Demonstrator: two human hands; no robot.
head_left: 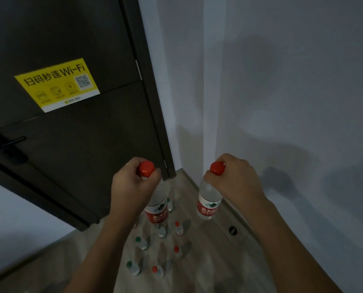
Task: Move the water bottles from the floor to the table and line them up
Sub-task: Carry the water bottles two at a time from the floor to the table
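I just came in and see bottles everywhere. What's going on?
A person is holding two red-capped water bottles up off the floor, one in each hand. The left hand grips the left bottle by its neck, and the right hand grips the right bottle the same way. More small bottles stand on the wooden floor below. No table is in view.

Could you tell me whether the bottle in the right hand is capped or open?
Capped: a red cap sits on the bottle, and the right hand holds it by the neck just below.
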